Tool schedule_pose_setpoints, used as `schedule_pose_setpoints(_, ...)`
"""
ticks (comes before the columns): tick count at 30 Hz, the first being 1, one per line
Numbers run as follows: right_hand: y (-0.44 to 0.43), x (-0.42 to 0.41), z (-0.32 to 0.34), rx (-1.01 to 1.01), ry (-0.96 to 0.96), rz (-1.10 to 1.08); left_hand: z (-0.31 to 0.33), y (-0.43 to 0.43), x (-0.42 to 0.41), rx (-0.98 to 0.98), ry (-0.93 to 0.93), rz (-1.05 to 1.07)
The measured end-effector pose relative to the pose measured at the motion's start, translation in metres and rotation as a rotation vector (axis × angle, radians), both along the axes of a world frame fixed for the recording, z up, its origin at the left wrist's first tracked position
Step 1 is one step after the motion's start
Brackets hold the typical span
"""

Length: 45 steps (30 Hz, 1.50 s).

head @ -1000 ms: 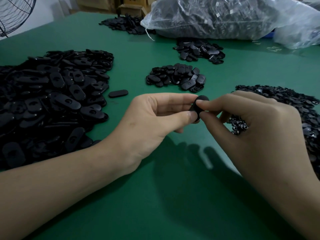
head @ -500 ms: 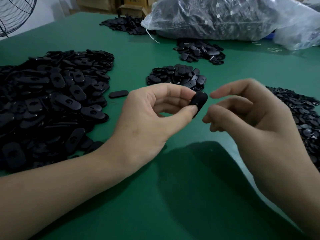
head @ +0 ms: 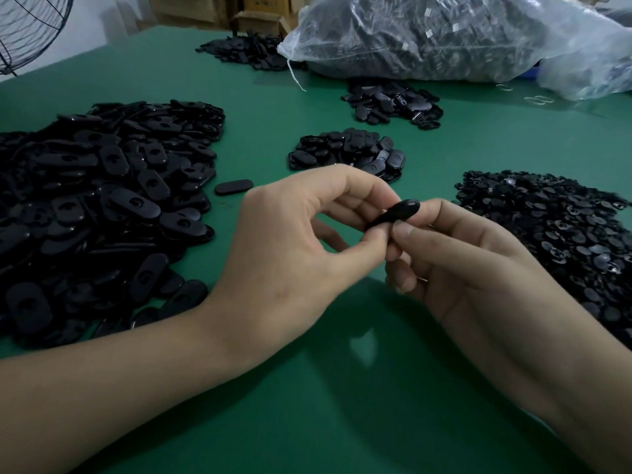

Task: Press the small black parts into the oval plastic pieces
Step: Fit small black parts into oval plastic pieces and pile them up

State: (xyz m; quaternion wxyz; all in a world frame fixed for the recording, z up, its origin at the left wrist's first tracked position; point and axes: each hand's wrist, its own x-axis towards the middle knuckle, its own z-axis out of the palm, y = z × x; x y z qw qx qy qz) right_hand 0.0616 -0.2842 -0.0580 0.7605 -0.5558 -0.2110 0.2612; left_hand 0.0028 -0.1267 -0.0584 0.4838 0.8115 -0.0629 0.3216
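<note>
Grip shared — left hand [head: 290, 254] and right hand [head: 478, 271] both pinch one oval piece [head: 398, 213].

Oval piece [head: 396, 215]: black plastic, smooth, faint sheen on rim. Heap of ovals [head: 102, 200]: same black plastic, mostly matt, soft highlights. Heap of small parts [head: 564, 241]: black, shinier, glinting. Table top [head: 307, 405]: green, matt, smooth. Bag [head: 444, 35]: clear plastic film, glossy, crinkled. Boxes [head: 260, 18]: brown cardboard, dull. Fan guard [head: 30, 25]: thin metal wire.

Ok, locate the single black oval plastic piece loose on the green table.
In the head view, the loose black oval plastic piece lies left of centre, just right of the large pile of oval pieces, beyond the left hand.
</note>
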Motion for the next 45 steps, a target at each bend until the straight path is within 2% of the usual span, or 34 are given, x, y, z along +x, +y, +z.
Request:
schedule_pose_setpoints(10,0.000,0.002,-0.001,0.047,0.017,0.056,0.000,0.001,-0.001,0.097,-0.060,0.029)
schedule_pose_setpoints(27,-0.003,0.006,-0.008,0.061,0.077,0.092,-0.002,0.009,-0.002,0.510,-0.268,0.113)
schedule_pose_setpoints(34,-0.005,0.007,-0.009,0.055,0.082,0.111,-0.005,0.011,-0.003,0.610,-0.326,0.153)
schedule_pose_setpoints(36,-0.005,0.007,-0.008,0.047,0.055,0.105,-0.005,0.011,-0.002,0.588,-0.306,0.156)
schedule_pose_setpoints(38,-0.005,0.007,-0.006,0.031,-0.016,0.080,-0.004,0.010,0.000,0.479,-0.234,0.134)
schedule_pose_setpoints(45,-0.005,0.005,-0.001,-0.106,-0.400,-0.095,0.003,0.008,0.000,0.203,-0.026,0.053)
